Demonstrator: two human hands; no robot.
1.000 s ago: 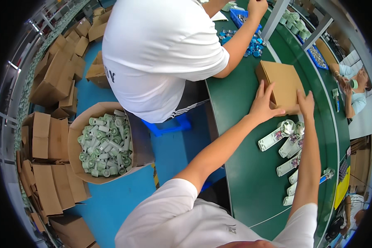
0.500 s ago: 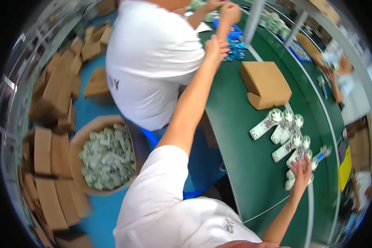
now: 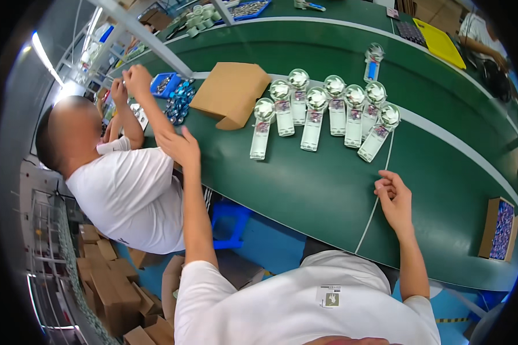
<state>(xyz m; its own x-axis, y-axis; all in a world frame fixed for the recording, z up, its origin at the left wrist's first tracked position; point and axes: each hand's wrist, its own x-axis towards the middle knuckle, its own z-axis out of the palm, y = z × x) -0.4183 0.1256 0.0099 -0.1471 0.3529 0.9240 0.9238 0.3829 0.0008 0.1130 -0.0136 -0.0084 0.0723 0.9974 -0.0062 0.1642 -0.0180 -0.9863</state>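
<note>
My left hand (image 3: 181,148) is stretched out to the left, open, its fingers beside or against a co-worker's upper arm (image 3: 155,118); contact is hard to tell. Above the green table (image 3: 293,184), my right hand (image 3: 394,198) has loosely bent fingers, slightly apart, with nothing visible in them. Just beyond it, several pale handheld devices with round clear heads lie in a loose group; the nearest device (image 3: 376,141) is a little above my fingertips. A similar device with a blue part (image 3: 373,66) lies farther back on its own.
A closed cardboard box (image 3: 233,92) stands left of the devices. Near the co-worker are shiny blue pieces (image 3: 180,102) and a blue tray (image 3: 164,85). An open carton of purple pieces (image 3: 502,230) sits at the right. Cardboard boxes (image 3: 112,287) crowd the floor lower left.
The view has swung round to face the table. My right hand has come off the devices toward me. My left hand has drawn back from near the blue pieces to the co-worker's upper arm.
</note>
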